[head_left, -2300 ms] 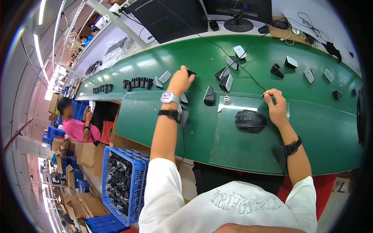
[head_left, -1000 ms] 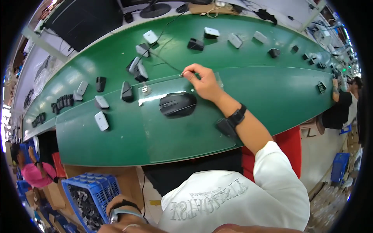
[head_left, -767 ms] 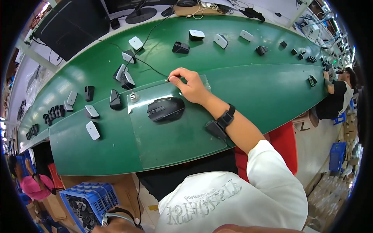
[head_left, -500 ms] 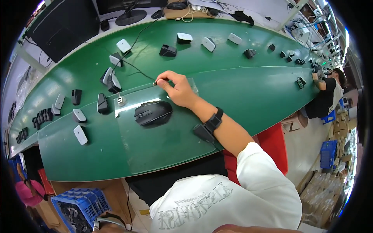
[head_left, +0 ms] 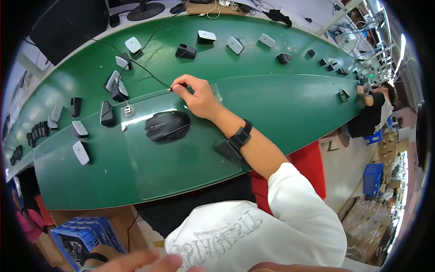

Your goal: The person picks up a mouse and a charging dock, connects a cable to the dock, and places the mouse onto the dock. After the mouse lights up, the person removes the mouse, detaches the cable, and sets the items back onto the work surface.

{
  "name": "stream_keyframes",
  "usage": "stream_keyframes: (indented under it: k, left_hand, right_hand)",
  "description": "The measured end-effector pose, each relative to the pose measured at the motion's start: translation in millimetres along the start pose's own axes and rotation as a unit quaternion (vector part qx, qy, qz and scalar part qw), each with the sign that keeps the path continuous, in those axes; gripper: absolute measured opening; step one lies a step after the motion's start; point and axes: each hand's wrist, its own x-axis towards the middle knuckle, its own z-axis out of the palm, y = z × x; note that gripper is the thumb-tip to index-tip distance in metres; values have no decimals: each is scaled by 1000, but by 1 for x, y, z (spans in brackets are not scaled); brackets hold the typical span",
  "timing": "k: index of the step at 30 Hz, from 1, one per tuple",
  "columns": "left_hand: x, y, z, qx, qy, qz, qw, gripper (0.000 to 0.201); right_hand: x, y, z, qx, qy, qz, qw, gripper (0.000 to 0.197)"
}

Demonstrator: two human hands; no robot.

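Observation:
My right hand (head_left: pixel 195 95) is closed, pinching the end of a thin black cable (head_left: pixel 156 78) above the far edge of a clear sheet (head_left: pixel 181 177). On that sheet, just nearer than the hand, lies a black computer mouse (head_left: pixel 167 126). A small white USB connector piece (head_left: pixel 128 109) rests at the sheet's far left corner. A black strap (head_left: pixel 240 136) is around my right wrist. At the lower edge, my left hand (head_left: pixel 149 263) shows partly, blurred, its fingers stretched toward the right with nothing visible in them.
Several black-and-white wedge-shaped devices (head_left: pixel 80 153) stand about the green table (head_left: pixel 272 109). A monitor (head_left: pixel 68 27) is at the back left. A blue crate (head_left: pixel 86 226) of dark parts stands below at left. Another person (head_left: pixel 374 109) works at the far right.
My left hand has come into view at the lower edge. The whole scene has shifted slightly left and up in view; my right hand still pinches the cable end.

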Motion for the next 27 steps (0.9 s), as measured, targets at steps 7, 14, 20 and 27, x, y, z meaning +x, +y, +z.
stream_keyframes:
  k: [7,14,20,27]
  left_hand:
    - [-35,21,3,268,38,-109,957,28]
    - [-47,9,45,191,290,-155,925,37]
    - [-41,-20,32,-496,279,-91,817,33]
    - [-60,-23,21,-558,294,73,772,16]
  right_hand:
    - [-2,6,-12,-31,5,39,999,16]
    - [-3,-5,-3,-10,1,32,999,16]
    - [-7,8,-13,-13,-26,56,998,15]
    - [-7,2,-13,-12,-11,47,999,18]
